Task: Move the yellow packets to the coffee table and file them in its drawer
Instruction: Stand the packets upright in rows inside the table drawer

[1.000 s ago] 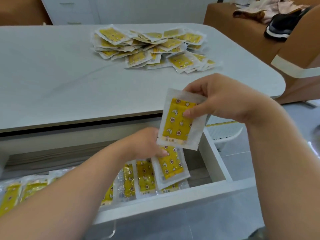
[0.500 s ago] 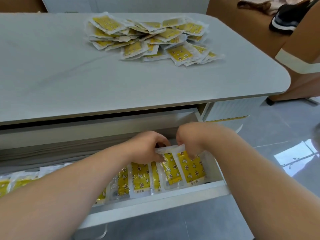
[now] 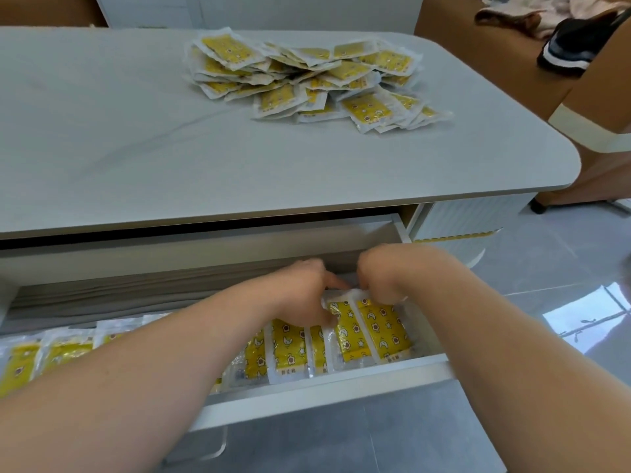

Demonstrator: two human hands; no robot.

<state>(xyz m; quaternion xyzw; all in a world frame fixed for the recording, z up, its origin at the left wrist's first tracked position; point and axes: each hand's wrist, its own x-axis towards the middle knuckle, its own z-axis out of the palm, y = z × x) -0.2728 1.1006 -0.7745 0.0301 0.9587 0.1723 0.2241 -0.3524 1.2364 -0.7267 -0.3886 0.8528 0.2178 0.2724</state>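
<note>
Two bare hands are seen inside the open drawer (image 3: 327,387) of a pale grey coffee table (image 3: 143,138), at the right-hand end of a row of yellow packets (image 3: 288,349) stood on edge and leaning one against the next. The left hand (image 3: 304,295) is curled over the tops of the packets in the row, its fingers bent down against them and its thumb laid toward the last one. The right hand (image 3: 382,273) is closed in a pinch on the top edge of the end packet (image 3: 384,332), which is set against the drawer's right wall and touches its neighbour. Star and moon shapes can be made out on the yellow faces within clear, white-edged wrappers. Further packets are lined up along the drawer's left stretch (image 3: 44,356), partly hidden behind the left forearm. On the tabletop, well apart from the drawer, a loose heap of the same yellow packets (image 3: 307,76) is left lying toward the far right. Beyond the table's right corner, a brown sofa (image 3: 495,52) is shown with a dark shoe (image 3: 566,51) and crumpled clothing (image 3: 532,11) on it. Grey floor tiles (image 3: 546,268) are visible at the right.
</note>
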